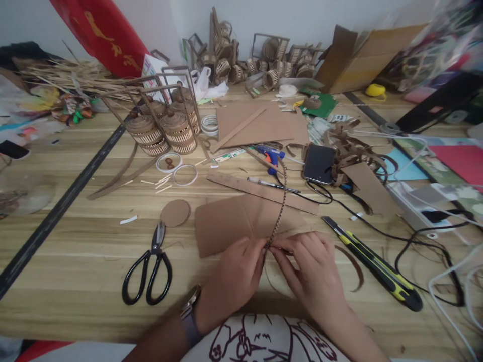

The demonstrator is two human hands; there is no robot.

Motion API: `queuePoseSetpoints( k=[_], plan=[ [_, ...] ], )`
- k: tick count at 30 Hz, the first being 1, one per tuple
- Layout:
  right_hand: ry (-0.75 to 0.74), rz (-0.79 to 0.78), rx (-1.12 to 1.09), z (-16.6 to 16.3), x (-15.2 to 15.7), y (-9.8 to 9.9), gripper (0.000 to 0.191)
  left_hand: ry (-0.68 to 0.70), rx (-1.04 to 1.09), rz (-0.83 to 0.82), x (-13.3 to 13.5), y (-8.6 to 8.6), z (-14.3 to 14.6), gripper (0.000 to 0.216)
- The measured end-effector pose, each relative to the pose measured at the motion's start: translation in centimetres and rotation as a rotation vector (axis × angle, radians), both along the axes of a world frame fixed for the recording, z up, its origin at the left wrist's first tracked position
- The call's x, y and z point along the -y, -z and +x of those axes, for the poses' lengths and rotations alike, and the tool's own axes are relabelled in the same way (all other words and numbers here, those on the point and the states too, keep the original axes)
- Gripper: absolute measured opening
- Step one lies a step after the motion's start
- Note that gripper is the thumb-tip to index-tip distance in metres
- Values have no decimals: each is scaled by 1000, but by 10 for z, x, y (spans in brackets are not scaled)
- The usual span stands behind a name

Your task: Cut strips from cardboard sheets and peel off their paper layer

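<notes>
We found left hand point(239, 269) and right hand point(313, 266) pinching one narrow brown corrugated-cardboard strip point(283, 203) | strip extended over flat brown cardboard sheet point(222, 221) | black-handled metal scissors point(166, 279) lay apart, leftward.

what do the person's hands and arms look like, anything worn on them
The left hand and right hand are bare, with no gloves or sleeves showing. A watch with a greyish-purple strap is on the left wrist; nothing shows on the right.
</notes>
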State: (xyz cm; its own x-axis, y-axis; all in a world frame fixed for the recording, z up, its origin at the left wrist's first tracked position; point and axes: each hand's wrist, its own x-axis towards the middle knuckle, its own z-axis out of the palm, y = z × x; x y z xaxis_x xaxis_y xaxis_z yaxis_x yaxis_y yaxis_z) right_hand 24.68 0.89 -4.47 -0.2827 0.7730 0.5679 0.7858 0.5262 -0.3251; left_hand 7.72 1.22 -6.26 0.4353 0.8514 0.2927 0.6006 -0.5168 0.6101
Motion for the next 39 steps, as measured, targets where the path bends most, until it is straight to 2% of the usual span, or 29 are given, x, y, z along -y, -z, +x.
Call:
queuePoseSetpoints(
  k=[10, 19, 22, 25, 28, 30, 32, 35, 39],
  plan=[
    [-9, 85, -6, -2, 1, 7, 12, -10, 223, -180, 2, -2, 0, 29],
    [-21, 97, -24, -1, 0, 9, 16, -2, 269, -271, 1, -4, 1, 30],
    [-58, 73, -40, 2, 0, 6, 16, -27, 320, -358, -1, -6, 1, 31],
    [-121, 36, -138, 15, 0, 4, 16, -107, 451, -525, -4, -6, 0, 34],
    [2, 22, -333, 32, 0, 5, 11, -132, 538, -591, -5, -6, 1, 36],
    [138, -25, -385, 38, 0, 7, 8, -102, 544, -588, -4, -5, 2, 36],
    [194, -117, -402, 36, 0, 6, 13, -88, 529, -581, -3, -4, 4, 36],
    [161, -343, -524, 21, 1, 0, 21, -79, 471, -525, -1, -5, 5, 34],
    [30, -789, -841, 0, -1, -11, 44, 48, 362, -398, 1, -6, 2, 33]
  ],
)
